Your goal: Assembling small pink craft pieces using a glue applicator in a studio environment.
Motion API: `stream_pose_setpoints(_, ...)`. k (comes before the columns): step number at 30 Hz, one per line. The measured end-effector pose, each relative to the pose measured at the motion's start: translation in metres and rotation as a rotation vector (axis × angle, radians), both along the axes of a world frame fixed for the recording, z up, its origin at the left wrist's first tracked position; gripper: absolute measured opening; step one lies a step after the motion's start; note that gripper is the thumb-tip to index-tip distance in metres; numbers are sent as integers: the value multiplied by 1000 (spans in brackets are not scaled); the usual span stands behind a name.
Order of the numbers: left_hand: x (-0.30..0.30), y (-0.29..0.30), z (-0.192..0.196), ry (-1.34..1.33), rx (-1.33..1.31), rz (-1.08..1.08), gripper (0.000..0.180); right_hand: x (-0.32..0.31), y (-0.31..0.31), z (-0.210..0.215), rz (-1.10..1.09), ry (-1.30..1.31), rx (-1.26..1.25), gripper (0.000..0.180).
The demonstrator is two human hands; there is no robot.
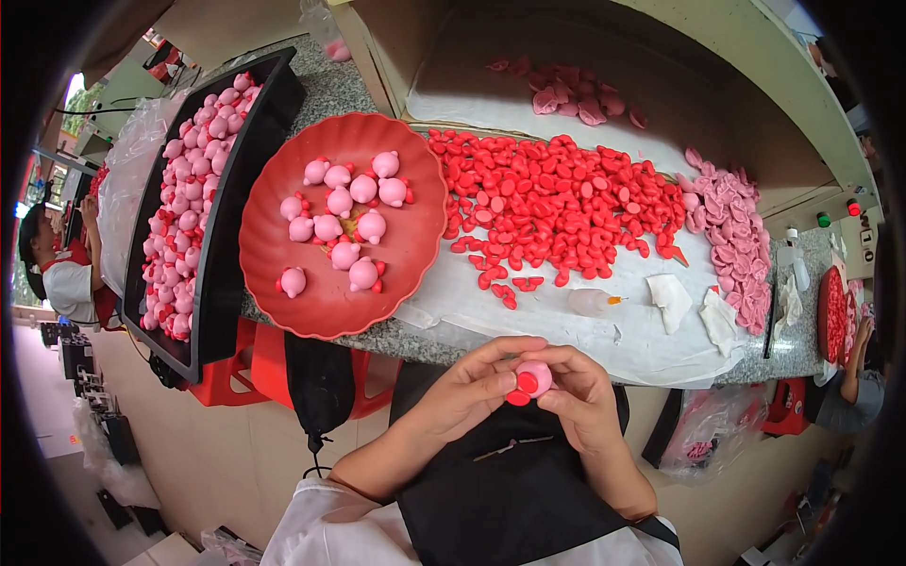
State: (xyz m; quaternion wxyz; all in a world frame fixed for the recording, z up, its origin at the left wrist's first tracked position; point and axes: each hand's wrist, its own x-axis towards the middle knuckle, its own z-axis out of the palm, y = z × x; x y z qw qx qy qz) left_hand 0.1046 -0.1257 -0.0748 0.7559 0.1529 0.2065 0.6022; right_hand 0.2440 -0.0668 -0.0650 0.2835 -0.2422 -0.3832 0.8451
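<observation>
Between the fingertips of both hands, in front of my apron, is a small round pink toy part (537,369) with red oval pieces on its lower side. My left hand (469,389) grips it from the left, thumb and fingers pressed in. My right hand (578,389) pinches it from the right. Just past my hands, a heap of small red pieces (557,203) lies on white sheeting (528,325). A red scalloped plate (283,255) to the left holds several pink round parts with red pieces on them. A small clear bottle with an orange tip (593,301) lies near the red heap.
A long black tray (215,274) full of pink and red parts stands far left. Pink curved pieces (731,231) are piled at the right, beside crumpled white cloths (668,302). A shelf box (755,113) rises behind. Other people (71,274) sit at both sides.
</observation>
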Motion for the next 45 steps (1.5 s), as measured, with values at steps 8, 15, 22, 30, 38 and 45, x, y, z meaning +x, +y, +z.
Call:
stream_pose_setpoints(8, 10, 0, 3, -273, -126, -30, 49, -2, -2, -4, 29, 42, -188, 31)
stream_pose_setpoints(15, 11, 1, 5, -199, -142, 44, 43, -7, -1, -3, 25, 42, -147, 31)
stream_pose_setpoints(22, 13, -2, 1, -289, -163, 67, 51, -7, -6, -4, -9, 34, -101, 29)
stream_pose_setpoints(30, 8, 6, -4, -389, -120, -56, 51, -7, -2, 3, -69, -14, 84, 34)
stream_pose_setpoints(38, -8, -10, 9, -126, -20, 37, 50, -17, 3, 4, 0, -203, 734, 30)
stream_pose_setpoints(45, 7, -5, 9, -90, -20, -83, 37, 4, -7, 28, -217, -470, 1402, 20)
